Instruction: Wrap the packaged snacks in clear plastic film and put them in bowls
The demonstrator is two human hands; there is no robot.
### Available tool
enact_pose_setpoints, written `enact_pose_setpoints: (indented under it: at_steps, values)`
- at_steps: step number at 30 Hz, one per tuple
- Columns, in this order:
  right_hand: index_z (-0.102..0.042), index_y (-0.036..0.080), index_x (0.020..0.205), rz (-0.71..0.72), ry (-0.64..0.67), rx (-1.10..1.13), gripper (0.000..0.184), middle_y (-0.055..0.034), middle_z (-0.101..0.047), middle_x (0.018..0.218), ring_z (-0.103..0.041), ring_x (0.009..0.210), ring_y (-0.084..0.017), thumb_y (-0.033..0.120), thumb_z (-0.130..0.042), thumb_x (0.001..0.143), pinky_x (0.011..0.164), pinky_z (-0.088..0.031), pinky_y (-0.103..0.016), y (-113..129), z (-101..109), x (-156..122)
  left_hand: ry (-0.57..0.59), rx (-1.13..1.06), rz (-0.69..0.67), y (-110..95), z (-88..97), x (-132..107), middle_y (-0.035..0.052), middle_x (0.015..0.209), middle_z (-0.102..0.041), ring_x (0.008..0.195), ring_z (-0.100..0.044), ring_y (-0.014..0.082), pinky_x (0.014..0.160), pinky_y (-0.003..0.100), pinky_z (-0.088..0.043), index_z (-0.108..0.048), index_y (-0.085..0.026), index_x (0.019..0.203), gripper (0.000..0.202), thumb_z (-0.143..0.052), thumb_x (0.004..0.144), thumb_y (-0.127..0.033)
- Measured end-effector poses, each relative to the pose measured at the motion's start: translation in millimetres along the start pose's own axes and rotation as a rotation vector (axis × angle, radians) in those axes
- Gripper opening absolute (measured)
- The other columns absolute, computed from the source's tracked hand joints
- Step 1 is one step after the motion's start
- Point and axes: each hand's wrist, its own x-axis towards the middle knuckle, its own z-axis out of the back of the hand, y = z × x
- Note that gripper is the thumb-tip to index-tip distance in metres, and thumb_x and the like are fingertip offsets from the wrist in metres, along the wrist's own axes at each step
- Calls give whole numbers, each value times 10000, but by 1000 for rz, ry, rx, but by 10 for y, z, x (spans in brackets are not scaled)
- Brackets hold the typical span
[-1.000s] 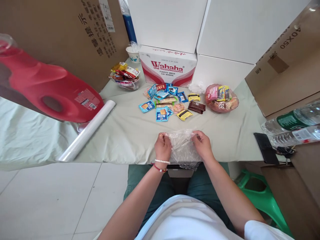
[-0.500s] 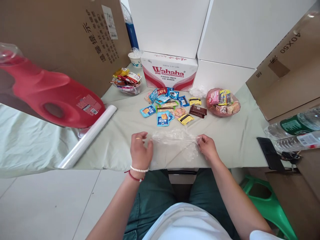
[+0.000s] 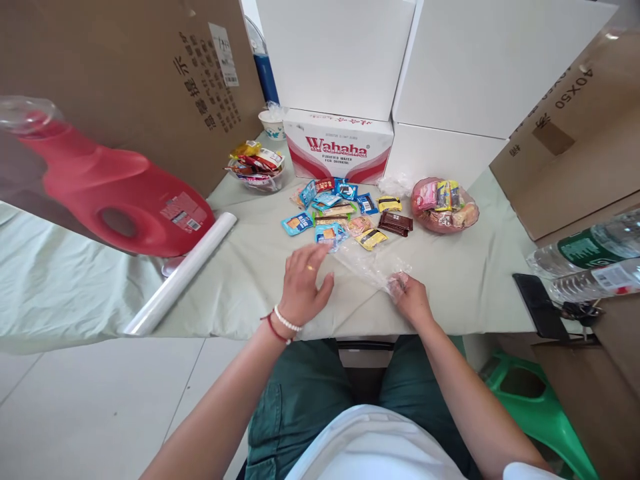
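A crumpled sheet of clear plastic film [image 3: 367,267] lies in front of me on the cloth. My right hand [image 3: 413,297] pinches its right end. Beside the film's far left end, my left hand [image 3: 306,283] reaches forward, fingers stretched and thumb apart, with nothing visibly held. Its fingertips are slightly blurred and come close to a blue snack packet [image 3: 330,233]; whether they touch it or the film I cannot tell. Just beyond lie several more small snacks, among them a yellow packet [image 3: 371,239] and dark brown wrapped bars [image 3: 396,223].
A white roll [image 3: 183,273] and a large red jug [image 3: 120,193] are at left. A clear bowl of snacks [image 3: 257,175] and a pink bowl of snacks [image 3: 445,207] flank the pile. Behind stands a Wahaha box [image 3: 337,147]; plastic bottles [image 3: 595,250] and a black phone [image 3: 537,307] are at right.
My left hand has moved forward and right, its fingers straightening toward the blue packets. The film's left end has shifted forward with a slant. My right hand keeps its grip, slightly lower.
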Motion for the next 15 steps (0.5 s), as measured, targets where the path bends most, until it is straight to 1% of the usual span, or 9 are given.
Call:
enact_pose_setpoints:
  at_steps: [1, 2, 4, 6, 8, 10, 12, 14, 15]
  values:
    - [-740, 224, 931, 24, 4, -34, 296, -77, -768, 908, -675, 829, -242, 419, -520, 891, 781, -489, -329, 14, -6, -15, 0, 4, -30, -26, 45, 169, 172, 1571, -528, 1470, -455, 334, 1217, 522, -329, -356, -207, 1625, 739, -556, 918, -291]
    - [-742, 228, 933, 46, 10, -70, 296, -83, -768, 913, -680, 836, -251, 413, -512, 902, 791, -490, -338, 25, -13, -29, 50, 4, -73, -46, 68, 348, 174, 1662, -429, 1559, -343, 360, 1274, 567, -212, -279, -196, 1659, 843, -571, 874, -286]
    - [-744, 235, 938, 84, 26, -139, 299, -91, -765, 901, -683, 827, -263, 405, -498, 923, 788, -490, -347, 36, -29, -53, 217, 9, -128, -58, 30, 694, 148, 1731, -331, 1628, -191, 391, 1292, 627, -22, -173, -203, 1696, 998, -580, 786, -248]
    - [-742, 239, 944, 105, 24, -181, 309, -95, -768, 909, -689, 837, -269, 401, -478, 944, 786, -492, -349, 31, -46, -74, 394, -13, -159, -45, -111, 961, 153, 1730, -337, 1627, -188, 399, 1270, 661, 49, -147, -198, 1703, 1104, -604, 697, -200]
    - [-737, 240, 941, 117, 4, -194, 319, -98, -774, 933, -697, 864, -272, 397, -460, 952, 795, -496, -350, 20, -60, -92, 546, -29, -157, -28, -286, 1100, 172, 1675, -428, 1589, -276, 398, 1259, 692, 29, -199, -187, 1691, 1139, -637, 639, -178]
    - [-736, 239, 938, 112, -21, -181, 322, -98, -773, 927, -697, 869, -271, 404, -459, 947, 795, -497, -350, 9, -65, -106, 615, -19, -135, -16, -404, 1096, 162, 1504, -609, 1488, -425, 380, 1264, 684, -57, -407, -190, 1613, 1006, -651, 637, -167]
    - [-737, 240, 935, 93, -33, -139, 310, -88, -768, 897, -687, 847, -264, 415, -481, 928, 788, -492, -348, 4, -57, -108, 597, 1, -144, -1, -407, 959, 119, 1214, -738, 1331, -553, 339, 1261, 632, -173, -679, -214, 1361, 681, -628, 684, -155]
    - [-737, 238, 918, 53, -28, -64, 287, -67, -758, 852, -667, 799, -248, 420, -517, 892, 768, -485, -338, 1, -39, -90, 536, 7, -200, 26, -297, 714, 81, 978, -729, 1208, -609, 298, 1242, 580, -259, -785, -243, 1052, 391, -586, 733, -134]
    - [-737, 234, 905, 21, -23, -15, 279, -56, -749, 821, -651, 765, -235, 423, -535, 869, 747, -479, -330, -1, -29, -71, 498, 1, -231, 44, -215, 561, 69, 934, -712, 1188, -617, 284, 1240, 571, -277, -785, -257, 977, 343, -572, 742, -123]
